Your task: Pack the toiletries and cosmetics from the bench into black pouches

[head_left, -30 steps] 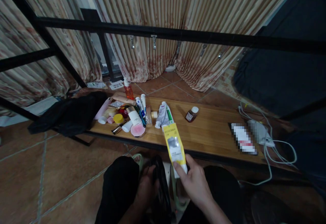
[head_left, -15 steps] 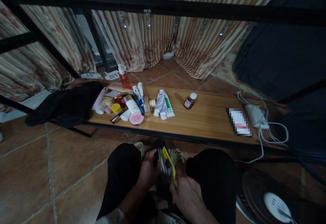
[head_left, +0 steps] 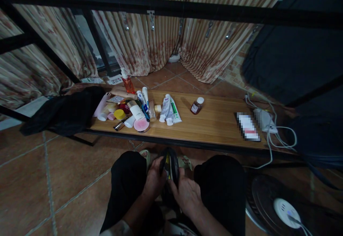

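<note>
Between my knees is a dark pouch (head_left: 174, 166), its mouth parted, with a strip of a yellow packet (head_left: 167, 161) showing inside. My left hand (head_left: 154, 180) closes round the pouch's left edge. On the opposite edge, my right hand (head_left: 187, 192) grips with its thumb at the opening and its fingers along the outer side. Beyond my hands, the wooden bench (head_left: 209, 128) bears two or more squeezed tubes (head_left: 166, 109), a small brown bottle (head_left: 197, 106) with a white cap, and a pink round compact (head_left: 141, 124).
A heap of cosmetics with a yellow-lidded jar (head_left: 119, 114) and an orange pump bottle (head_left: 128, 83) lies left, beside black cloth (head_left: 64, 111). To the right are a phone (head_left: 248, 126), white cables (head_left: 281, 144) and a white socket unit (head_left: 287, 212). A black bar (head_left: 171, 9) crosses above.
The yellow packet, which stood out of the pouch by my right hand, is now mostly down inside it. My right hand has moved onto the pouch's right edge.
</note>
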Demonstrator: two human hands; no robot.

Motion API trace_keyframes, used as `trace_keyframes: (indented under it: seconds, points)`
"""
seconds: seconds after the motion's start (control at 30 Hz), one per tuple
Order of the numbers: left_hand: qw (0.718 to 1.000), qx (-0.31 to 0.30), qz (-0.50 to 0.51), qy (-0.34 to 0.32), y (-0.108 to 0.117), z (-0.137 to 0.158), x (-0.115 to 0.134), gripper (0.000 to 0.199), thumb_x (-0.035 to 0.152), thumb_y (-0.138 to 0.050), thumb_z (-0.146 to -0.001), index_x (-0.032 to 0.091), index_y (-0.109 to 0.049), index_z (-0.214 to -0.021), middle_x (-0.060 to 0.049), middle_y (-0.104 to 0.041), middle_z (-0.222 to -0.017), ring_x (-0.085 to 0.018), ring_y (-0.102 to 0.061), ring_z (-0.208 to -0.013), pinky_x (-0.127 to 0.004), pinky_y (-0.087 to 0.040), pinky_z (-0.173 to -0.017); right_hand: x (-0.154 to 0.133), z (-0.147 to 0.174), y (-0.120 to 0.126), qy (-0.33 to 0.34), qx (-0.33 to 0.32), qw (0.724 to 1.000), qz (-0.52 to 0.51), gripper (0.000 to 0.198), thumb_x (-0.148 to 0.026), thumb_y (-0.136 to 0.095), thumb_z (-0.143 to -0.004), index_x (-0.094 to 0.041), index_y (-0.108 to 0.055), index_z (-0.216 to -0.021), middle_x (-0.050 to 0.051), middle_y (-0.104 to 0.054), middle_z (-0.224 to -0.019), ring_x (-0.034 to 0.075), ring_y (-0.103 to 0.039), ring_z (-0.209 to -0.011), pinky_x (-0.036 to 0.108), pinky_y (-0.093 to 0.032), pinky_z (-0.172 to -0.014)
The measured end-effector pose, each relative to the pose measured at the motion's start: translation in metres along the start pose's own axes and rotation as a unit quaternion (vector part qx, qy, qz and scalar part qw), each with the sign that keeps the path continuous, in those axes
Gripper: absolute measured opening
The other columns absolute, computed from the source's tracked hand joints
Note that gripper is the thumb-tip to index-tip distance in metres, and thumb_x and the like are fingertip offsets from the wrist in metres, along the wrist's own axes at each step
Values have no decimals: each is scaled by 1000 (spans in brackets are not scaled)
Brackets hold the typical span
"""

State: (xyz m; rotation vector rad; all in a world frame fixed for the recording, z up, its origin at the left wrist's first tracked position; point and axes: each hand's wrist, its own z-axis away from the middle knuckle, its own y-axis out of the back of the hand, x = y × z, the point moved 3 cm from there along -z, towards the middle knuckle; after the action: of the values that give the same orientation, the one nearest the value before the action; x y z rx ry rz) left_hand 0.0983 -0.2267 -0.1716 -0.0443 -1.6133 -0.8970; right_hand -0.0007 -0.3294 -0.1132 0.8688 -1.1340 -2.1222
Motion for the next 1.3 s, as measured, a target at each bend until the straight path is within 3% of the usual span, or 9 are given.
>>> trace_keyframes:
  seconds: [0.17, 0.3, 0.53, 0.7, 0.87, 0.97, 1.1, 1.3]
  points:
    - [1000, 6, 26, 15, 3, -1, 5, 46, 13, -48, -80, 17, -50, -126, -11, -59, -124, -22, -54, -119, -41, -41, -103, 15, 1, -1, -13, 23, 1000, -1, 33, -40, -38, -93, -17, -43, -116, 11, -70, -87, 23, -69, -76, 29, -44, -64]
    - [998, 10, 48, 24, 4, -1, 6, 48, 12, -48, -79, 18, -50, -126, -10, -59, -125, -22, -53, -120, -41, -40, -104, 21, -8, -3, -18, 39, 999, 5, 47, -38, -45, -89, -16, -36, -129, 14, -67, -105, 23, -69, -82, 30, -45, -67]
    - [998, -6, 55, 21, 7, 0, 8, 49, 12, -44, -81, 19, -48, -129, -9, -56, -128, -21, -52, -121, -40, -41, -104, 27, -23, -5, -36, -13, 999, -1, 45, -17, -38, -89, -20, -38, -133, 9, -72, -87, 24, -69, -82, 31, -46, -68]
    - [999, -6, 31, 14, 8, -2, 10, 45, 11, -43, -78, 20, -55, -121, -8, -60, -121, -20, -55, -116, -40, -42, -102, 31, -26, 1, -36, 16, 999, -4, 46, -15, -38, -88, -18, -40, -134, 10, -72, -89, 23, -70, -84, 31, -48, -71]
    - [999, -5, 20, 50, -1, -1, -2, 51, 13, -47, -77, 16, -47, -127, -11, -56, -127, -22, -51, -122, -42, -39, -105, 29, -30, 8, -18, 22, 1000, -8, 43, -21, -44, -87, -16, -45, -130, 11, -72, -94, 23, -68, -91, 31, -47, -77]
    - [998, -6, 13, 66, -5, -1, -7, 54, 13, -49, -74, 14, -45, -128, -12, -54, -129, -22, -49, -125, -41, -36, -108, 32, -41, 26, -9, 45, 999, -29, 42, -27, -46, -88, -19, -47, -128, 8, -71, -96, 22, -68, -92, 31, -46, -78]
    - [997, -3, 9, 79, -5, -2, -7, 54, 14, -50, -73, 14, -47, -127, -13, -55, -129, -24, -50, -123, -42, -38, -107, 48, -76, 74, -16, 129, 988, -83, 44, -36, -45, -88, -20, -45, -130, 5, -71, -95, 22, -67, -92, 30, -46, -77]
    - [997, 0, -1, 79, -6, -3, -12, 53, 18, -48, -74, 14, -47, -127, -13, -56, -128, -24, -51, -123, -42, -39, -106, 72, -155, 151, -10, 297, 938, -176, 52, -44, -50, -83, -11, -50, -124, 12, -68, -101, 25, -65, -87, 34, -46, -78]
